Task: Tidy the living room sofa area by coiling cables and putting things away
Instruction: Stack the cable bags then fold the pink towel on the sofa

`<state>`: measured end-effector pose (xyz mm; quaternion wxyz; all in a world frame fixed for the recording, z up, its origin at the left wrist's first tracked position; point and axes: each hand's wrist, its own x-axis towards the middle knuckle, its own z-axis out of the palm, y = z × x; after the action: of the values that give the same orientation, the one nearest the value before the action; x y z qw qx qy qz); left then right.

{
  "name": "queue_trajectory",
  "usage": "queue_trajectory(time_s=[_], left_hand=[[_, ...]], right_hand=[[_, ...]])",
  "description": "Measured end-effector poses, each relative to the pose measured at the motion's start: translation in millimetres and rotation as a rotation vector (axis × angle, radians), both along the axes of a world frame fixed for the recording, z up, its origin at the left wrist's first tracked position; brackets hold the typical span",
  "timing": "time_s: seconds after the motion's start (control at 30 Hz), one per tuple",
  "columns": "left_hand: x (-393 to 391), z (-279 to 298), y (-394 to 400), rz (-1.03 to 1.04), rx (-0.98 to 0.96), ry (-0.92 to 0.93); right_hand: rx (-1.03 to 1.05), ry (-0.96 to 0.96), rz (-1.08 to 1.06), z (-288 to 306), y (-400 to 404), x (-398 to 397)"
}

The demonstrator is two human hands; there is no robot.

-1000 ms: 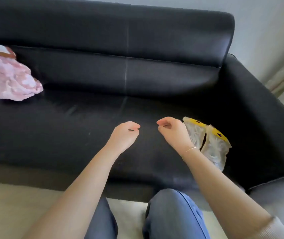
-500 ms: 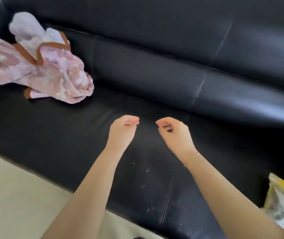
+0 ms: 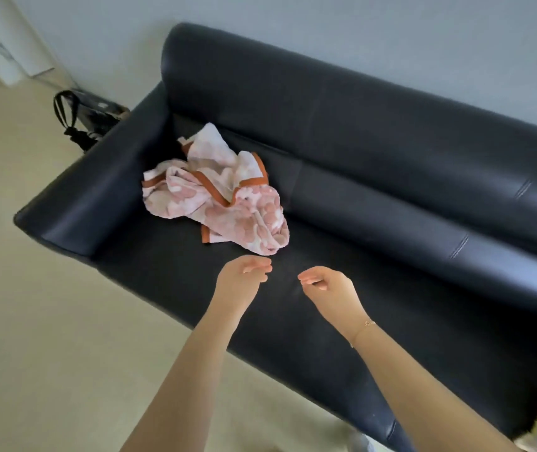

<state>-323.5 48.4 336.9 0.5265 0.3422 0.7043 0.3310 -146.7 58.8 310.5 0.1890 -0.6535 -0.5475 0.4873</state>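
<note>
both hands empty, left hand (image 3: 239,282) and right hand (image 3: 329,288) loosely curled over the near seat. crumpled pink blanket (image 3: 218,194) sits just beyond, far left on the sofa (image 3: 391,151). i'd grab two corners, shake flat, then fold.

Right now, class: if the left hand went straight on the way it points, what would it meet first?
Probably the pink blanket crumpled on the sofa seat. The left hand points up toward it; depth is unclear.
</note>
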Motion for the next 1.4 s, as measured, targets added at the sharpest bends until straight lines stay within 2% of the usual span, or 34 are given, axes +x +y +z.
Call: queue_trajectory(time_s=[0.13,0.27,0.4,0.53,0.73,0.83,0.9,0.97,1.0,1.07,1.23,1.27,1.4], left_hand=[[-53.7,14.5,34.7,0.042,-0.059,0.001],[-97.1,0.4,84.2,0.19,-0.211,-0.099],[-143.1,-5.1,121.7,0.148,-0.269,-0.109],[-208.4,-19.7,169.1,0.286,-0.356,-0.05],[-314.3,-83.2,253.0,0.243,-0.457,0.013],[-345.4,-122.0,306.2,0.243,-0.47,0.014],[-361.1,-141.4,331.0,0.252,-0.596,-0.043],[-383.2,-164.3,348.8,0.303,-0.753,-0.245],[-394.0,-178.2,358.5,0.352,-0.781,-0.382],[-412.7,-201.6,369.6,0.441,-0.792,-0.541],[-415.4,-226.7,383.1,0.605,-0.705,-0.606],[-415.4,-232.1,383.8,0.651,-0.687,-0.624],[-408.0,-226.6,377.3,0.621,-0.533,-0.545]], right_hand=[[-0.054,0.017,0.001,10.1,29.9,-49.0],[-0.093,-0.034,0.01,-6.1,84.4,-84.2],[-0.192,-0.034,-0.006,-25.0,138.3,-126.7],[-0.401,0.113,-0.18,-35.0,182.7,-188.0],[-0.633,0.319,-0.461,-52.1,239.0,-281.8],[-0.781,0.637,-0.668,-74.6,275.9,-322.3],[-0.812,0.864,-0.866,-88.3,298.4,-342.3],[-0.789,0.899,-1.089,-113.4,313.8,-358.5],[-0.764,0.887,-1.194,-124.3,319.3,-365.2],[-0.678,0.787,-1.329,-155.2,317.8,-375.6],[-0.503,0.522,-1.461,-171.8,280.2,-375.7],[-0.472,0.527,-1.49,-169.5,271.8,-374.3],[-0.34,0.623,-1.68,-149.8,226.2,-365.9]])
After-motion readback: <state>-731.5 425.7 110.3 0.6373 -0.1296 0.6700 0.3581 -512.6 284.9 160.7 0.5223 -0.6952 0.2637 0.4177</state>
